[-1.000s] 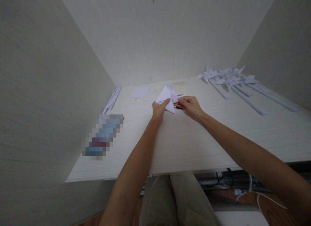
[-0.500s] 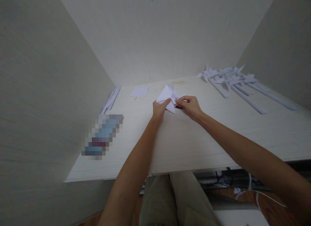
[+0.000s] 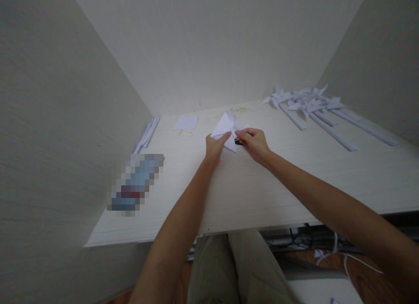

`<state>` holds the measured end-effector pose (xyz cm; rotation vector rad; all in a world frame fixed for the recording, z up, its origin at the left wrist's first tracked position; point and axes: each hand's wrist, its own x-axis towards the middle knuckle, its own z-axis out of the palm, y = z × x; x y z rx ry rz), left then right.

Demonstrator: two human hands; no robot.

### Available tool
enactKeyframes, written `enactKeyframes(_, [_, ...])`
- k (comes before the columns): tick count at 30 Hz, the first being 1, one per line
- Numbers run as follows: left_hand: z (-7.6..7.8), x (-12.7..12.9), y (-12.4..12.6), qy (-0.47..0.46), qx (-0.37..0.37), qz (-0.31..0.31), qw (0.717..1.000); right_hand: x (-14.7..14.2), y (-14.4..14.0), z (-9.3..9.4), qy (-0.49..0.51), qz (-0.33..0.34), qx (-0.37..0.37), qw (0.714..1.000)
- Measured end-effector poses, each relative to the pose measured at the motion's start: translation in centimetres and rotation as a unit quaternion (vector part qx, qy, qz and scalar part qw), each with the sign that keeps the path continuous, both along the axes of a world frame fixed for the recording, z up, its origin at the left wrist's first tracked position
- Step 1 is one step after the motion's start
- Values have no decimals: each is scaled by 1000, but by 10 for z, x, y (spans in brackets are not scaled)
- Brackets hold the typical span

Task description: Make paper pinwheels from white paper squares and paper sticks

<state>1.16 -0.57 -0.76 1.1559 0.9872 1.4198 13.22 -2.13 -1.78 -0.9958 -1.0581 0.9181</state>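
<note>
Both our hands meet on the folded paper (image 3: 225, 128) near the middle of the surface (image 3: 262, 186): the left hand (image 3: 214, 149) pinches its near corner, the right hand (image 3: 253, 142) nips a flap at the centre, where a small dark thing (image 3: 238, 142) shows under the fingers; we cannot tell what it is. If our right grip slackens, we judge the flap would spring open. Finished pinwheels (image 3: 307, 104) lie far right; a paper square (image 3: 186, 122) and strips (image 3: 148, 133) lie left.
</note>
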Motion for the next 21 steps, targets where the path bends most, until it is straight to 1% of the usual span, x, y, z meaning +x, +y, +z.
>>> enactKeyframes(8, [1,2,-1,3,1,2,1000,0,1,-2,-10,-13,4,1000])
enactKeyframes(16, [-1,1,0,5,7,-6,1000,0,-1,0,-23,-19,1,1000])
enactKeyframes(21, [-1,1,1,13,1,1,1000,0,-1,0,-26,-21,-2,999])
